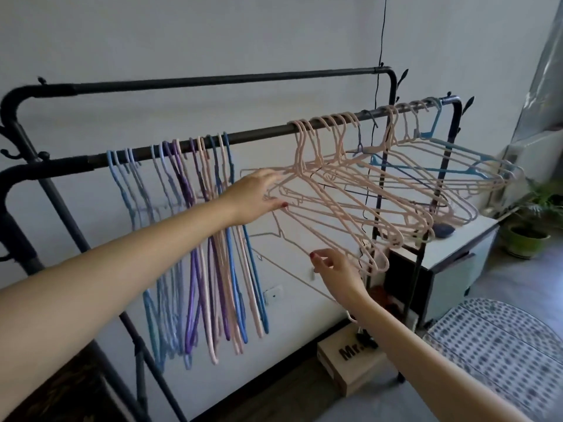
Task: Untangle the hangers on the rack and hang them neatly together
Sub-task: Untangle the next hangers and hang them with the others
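Note:
A black clothes rack has a lower rail (259, 136) carrying many plastic hangers. At its left a neat bunch of blue, purple and pink hangers (201, 239) hangs straight down. To the right, several pink hangers (359, 205) swing out sideways, tangled with a few blue ones (432, 169). My left hand (256, 196) grips the near ends of the pink hangers. My right hand (335, 269) pinches the lower bar of one pink hanger from below.
The rack's upper rail (213, 82) is bare. A white cabinet (457, 254) stands behind the rack's right end, a potted plant (530, 236) beside it. A cardboard box (350, 367) sits on the floor, a dotted cushion (499, 348) at lower right.

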